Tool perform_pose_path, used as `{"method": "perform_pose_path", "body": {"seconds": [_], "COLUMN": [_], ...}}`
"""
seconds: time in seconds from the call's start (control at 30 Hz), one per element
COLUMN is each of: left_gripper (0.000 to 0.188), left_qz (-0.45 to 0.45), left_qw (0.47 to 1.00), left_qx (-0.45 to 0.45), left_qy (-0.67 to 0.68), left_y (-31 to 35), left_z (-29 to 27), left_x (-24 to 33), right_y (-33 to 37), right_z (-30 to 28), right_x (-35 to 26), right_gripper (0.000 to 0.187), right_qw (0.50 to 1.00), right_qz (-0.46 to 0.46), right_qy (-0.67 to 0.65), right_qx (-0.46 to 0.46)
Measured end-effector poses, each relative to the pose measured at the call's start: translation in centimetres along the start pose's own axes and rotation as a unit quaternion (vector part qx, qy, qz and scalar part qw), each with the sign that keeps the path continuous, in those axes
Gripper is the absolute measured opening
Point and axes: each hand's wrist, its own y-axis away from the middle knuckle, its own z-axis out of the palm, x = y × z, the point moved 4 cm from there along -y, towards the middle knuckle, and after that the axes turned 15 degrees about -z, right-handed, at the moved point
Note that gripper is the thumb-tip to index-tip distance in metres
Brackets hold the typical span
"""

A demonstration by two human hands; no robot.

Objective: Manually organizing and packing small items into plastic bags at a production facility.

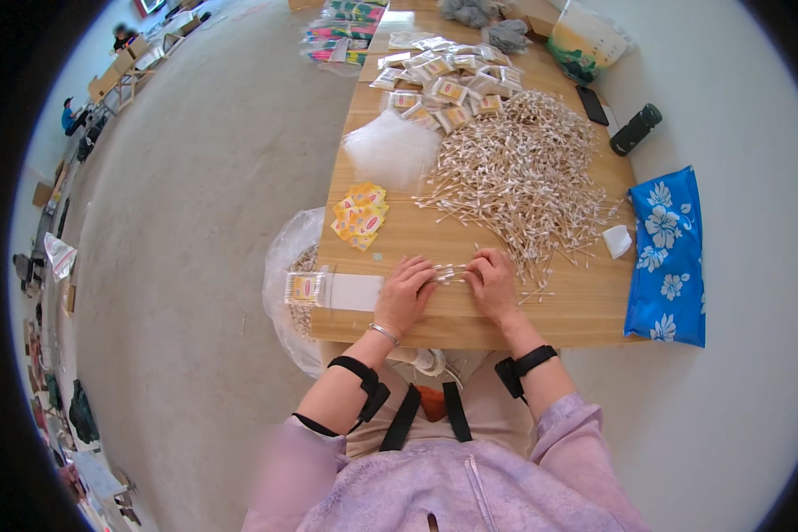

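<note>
Head view: your left hand and right hand sit side by side at the near edge of the wooden counter, fingers curled in, both pinching the one small bundle of cotton swabs between them. The bundle's long axis runs left-right, one end in each hand, so neither hand is nearer; it lies directly between the fingertips, low over the counter surface. The big loose heap of swabs spreads up and to the right of your right hand, stray sticks trailing down almost to its knuckles, so the right hand is the closer one to the heap. Just left of your left hand lies a flat white packet, and beyond it a filled clear packet of swabs with a yellow label at the counter's left edge. Below that edge hangs a clear plastic bag; it seems to hold more filled packets, though that's hard to tell. Yellow label cards are stacked above your left hand, a pile of empty clear sleeves further up, finished packets at the far end. Blue flowered cloth lies right of the counter.
</note>
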Motion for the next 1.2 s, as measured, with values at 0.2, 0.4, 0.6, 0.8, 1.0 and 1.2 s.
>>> {"method": "perform_pose_path", "body": {"seconds": [0.2,0.4,0.6,0.8,1.0,1.2], "left_gripper": [0.014,0.018,0.051,0.053,0.041,0.03], "left_qz": [0.009,0.009,-0.029,-0.041,-0.21,-0.209], "left_qw": [1.0,1.0,0.999,0.999,0.961,0.931], "left_qx": [0.02,-0.009,-0.02,-0.03,-0.047,0.054], "left_qy": [-0.002,0.012,-0.001,0.018,0.176,0.296], "left_y": [0.0,0.2,0.3,0.2,0.1,0.0], "left_z": [0.3,0.0,-0.4,-0.5,-1.2,-0.7], "left_x": [-0.3,-0.7,-0.1,-0.1,-1.3,-3.4], "right_y": [0.6,1.1,0.4,-0.2,-0.8,1.5], "right_z": [-1.0,-3.9,1.1,6.0,5.3,5.2], "right_x": [1.4,2.5,-0.5,-2.7,-5.3,-9.1], "right_gripper": [0.015,0.01,0.024,0.04,0.055,0.081], "right_qw": [0.997,0.972,0.992,0.924,1.0,0.949], "right_qz": [-0.047,0.054,0.096,0.161,-0.01,-0.052], "right_qy": [0.035,0.227,-0.024,-0.304,-0.016,0.156], "right_qx": [-0.049,-0.038,0.078,0.169,0.025,-0.269]}}
